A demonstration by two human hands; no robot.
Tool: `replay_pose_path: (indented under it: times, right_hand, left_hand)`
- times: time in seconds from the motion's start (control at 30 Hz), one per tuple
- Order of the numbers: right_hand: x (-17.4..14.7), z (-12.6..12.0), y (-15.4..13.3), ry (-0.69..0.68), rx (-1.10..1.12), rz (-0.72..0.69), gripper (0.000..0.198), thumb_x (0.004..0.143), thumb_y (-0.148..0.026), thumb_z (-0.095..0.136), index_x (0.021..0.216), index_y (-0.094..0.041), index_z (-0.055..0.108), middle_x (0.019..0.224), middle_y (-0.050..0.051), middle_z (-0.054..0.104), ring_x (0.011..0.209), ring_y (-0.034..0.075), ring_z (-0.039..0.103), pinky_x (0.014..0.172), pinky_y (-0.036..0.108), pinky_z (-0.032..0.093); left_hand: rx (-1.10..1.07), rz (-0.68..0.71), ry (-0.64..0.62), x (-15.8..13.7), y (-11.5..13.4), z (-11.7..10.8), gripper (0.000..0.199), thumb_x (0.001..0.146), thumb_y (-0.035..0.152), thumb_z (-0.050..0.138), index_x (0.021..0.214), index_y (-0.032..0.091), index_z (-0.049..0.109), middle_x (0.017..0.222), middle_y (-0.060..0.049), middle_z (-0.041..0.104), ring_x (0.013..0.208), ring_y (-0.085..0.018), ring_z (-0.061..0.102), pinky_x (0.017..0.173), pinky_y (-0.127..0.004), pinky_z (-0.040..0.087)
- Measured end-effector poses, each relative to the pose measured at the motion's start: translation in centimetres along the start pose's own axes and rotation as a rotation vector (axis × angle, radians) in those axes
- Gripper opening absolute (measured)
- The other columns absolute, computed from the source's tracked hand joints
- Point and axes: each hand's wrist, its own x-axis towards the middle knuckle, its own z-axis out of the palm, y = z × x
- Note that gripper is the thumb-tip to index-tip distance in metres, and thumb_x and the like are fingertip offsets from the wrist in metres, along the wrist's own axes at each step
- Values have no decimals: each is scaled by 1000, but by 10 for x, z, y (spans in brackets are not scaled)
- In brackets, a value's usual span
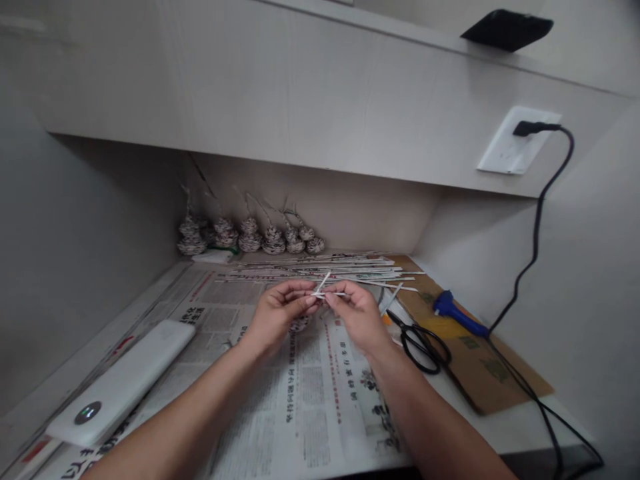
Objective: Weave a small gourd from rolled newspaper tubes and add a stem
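Over the middle of the newspaper, my left hand (283,305) and my right hand (356,310) meet with fingertips nearly touching. Both are closed in a pinch on thin white rolled-paper strips (324,281) that cross between them. One strip end slants upward, and another lies level toward the right fingers. A round woven paper piece (300,324) shows partly below my left fingers; the hand hides much of it, and I cannot tell whether the strips join it. Behind my hands lies a spread of long rolled-paper sticks (345,268).
Several woven paper gourds (250,237) line the back wall. Black scissors (423,347) and a blue glue gun (457,313) lie right, near cardboard (505,380). A white power bank (125,380) rests left on the newspaper (270,400). A black cord (537,227) hangs right.
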Motion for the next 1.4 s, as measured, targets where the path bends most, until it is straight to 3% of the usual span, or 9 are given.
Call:
replay_pose_path:
  times: [0.27, 0.43, 0.63, 0.73, 0.87, 0.97, 1.07, 1.23, 1.4]
  right_hand:
    - [2, -5, 0, -87, 165, 159, 25, 67, -36, 77, 79, -17, 67, 63, -1, 64, 57, 11, 57, 49, 21, 34]
    - [2, -2, 0, -91, 301, 226, 29, 68, -38, 78, 86, -18, 66, 68, 0, 66, 57, 10, 58, 49, 21, 35]
    - [1, 0, 2, -62, 69, -5, 16, 72, -33, 75, 79, -20, 68, 78, 0, 68, 68, 13, 60, 60, 24, 43]
    - [-1, -1, 3, 2, -170, -166, 11, 79, -32, 69, 77, -21, 68, 78, 1, 68, 71, 15, 61, 67, 28, 47]
    - [-7, -2, -1, 56, -516, -538, 7, 84, -22, 63, 82, -22, 70, 80, 3, 69, 80, 18, 60, 78, 34, 45]
    - [-9, 0, -3, 52, -600, -678, 10, 84, -18, 62, 85, -23, 71, 78, 3, 69, 76, 18, 59, 78, 35, 44]
    - [-5, 1, -1, 128, -471, -582, 6, 82, -23, 65, 84, -23, 70, 78, 3, 69, 75, 17, 60, 73, 32, 46]
    - [13, -12, 12, 333, -50, -186, 26, 81, -40, 65, 67, -19, 60, 58, -3, 60, 51, 11, 51, 55, 24, 43]
    - [19, -16, 25, 167, -118, -34, 32, 77, -45, 66, 60, -18, 61, 53, -2, 59, 50, 11, 51, 54, 24, 42]
  left_hand:
    - [41, -59, 1, -1, 4, -2, 35, 60, 23, 85, 90, 14, 69, 74, -4, 73, 66, -13, 69, 66, -23, 55]
    - [64, 58, -4, 0, 4, -1, 33, 62, 22, 83, 91, 16, 69, 76, -1, 71, 68, -11, 66, 67, -22, 53]
    - [298, 271, -29, 0, 3, -2, 25, 67, 21, 79, 89, 16, 69, 85, -3, 70, 80, -13, 64, 75, -23, 51]
    - [386, 264, -42, 0, 2, -2, 23, 68, 22, 77, 89, 16, 67, 85, -3, 70, 80, -13, 64, 74, -22, 51]
    - [445, 216, -56, 1, 4, -3, 26, 68, 25, 77, 89, 15, 68, 85, -5, 71, 79, -15, 65, 73, -24, 51]
    - [483, 176, -79, 1, 6, -4, 21, 67, 28, 77, 81, 14, 72, 81, -6, 72, 74, -15, 64, 69, -24, 50]
    - [493, 153, -93, 1, 7, -4, 19, 67, 29, 77, 78, 14, 72, 78, -5, 72, 71, -13, 62, 67, -23, 48]
    - [348, 104, -26, 6, 7, -7, 23, 66, 32, 78, 78, 14, 69, 66, 0, 65, 58, -8, 55, 57, -19, 43]
    - [205, 69, 39, 12, 10, -11, 29, 61, 35, 82, 77, 15, 69, 70, 0, 65, 60, -9, 57, 59, -20, 49]
